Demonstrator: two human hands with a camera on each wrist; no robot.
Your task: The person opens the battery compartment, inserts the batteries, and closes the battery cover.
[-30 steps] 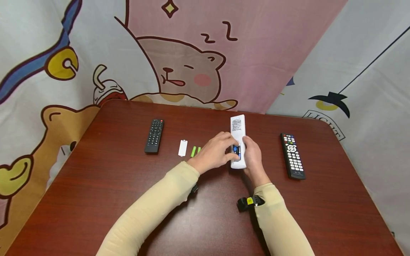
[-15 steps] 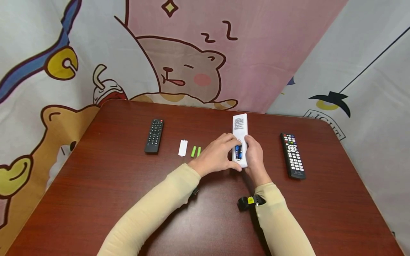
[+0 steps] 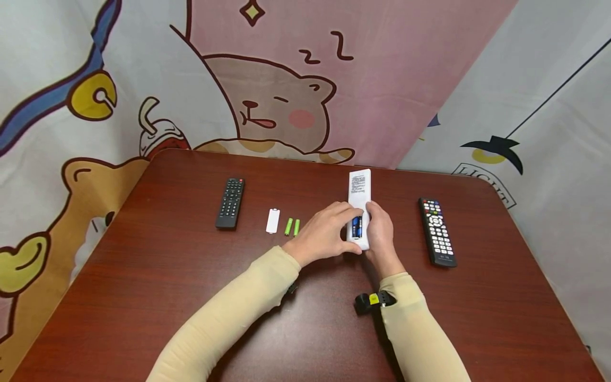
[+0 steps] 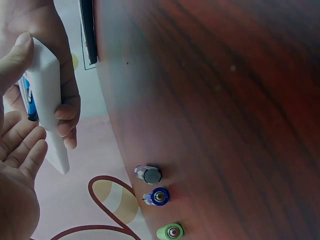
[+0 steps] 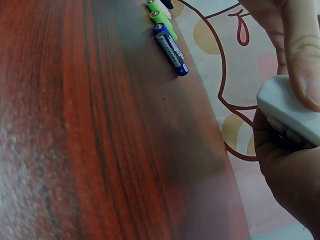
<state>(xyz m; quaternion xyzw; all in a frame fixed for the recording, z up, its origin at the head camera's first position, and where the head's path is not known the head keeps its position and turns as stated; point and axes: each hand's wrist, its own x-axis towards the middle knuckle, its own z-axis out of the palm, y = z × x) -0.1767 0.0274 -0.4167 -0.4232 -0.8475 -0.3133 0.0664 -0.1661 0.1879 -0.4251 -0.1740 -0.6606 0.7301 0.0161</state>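
A white remote control [image 3: 360, 199] is held back side up above the table, its battery compartment open. Blue batteries [image 3: 357, 227] show in the compartment, and in the left wrist view a blue battery [image 4: 31, 106] stands partly proud of it. My right hand [image 3: 380, 233] grips the remote from its right side, thumb along the edge and fingers underneath. My left hand [image 3: 326, 231] pinches the remote from the left, with its thumb at the lower end and its index fingertip by the top of the batteries. The left hand's contact with the batteries is partly hidden.
On the table [image 3: 305, 339] lie a white battery cover [image 3: 272, 220], green batteries [image 3: 288, 227] and a black remote [image 3: 230, 203] at left. Another black remote [image 3: 436, 232] lies at right. Blue batteries [image 5: 170, 50], hidden in the head view, lie beside the green ones.
The white remote and both hands have shifted slightly right. My left thumb has moved off the compartment down to the remote's lower end, uncovering more of the batteries.
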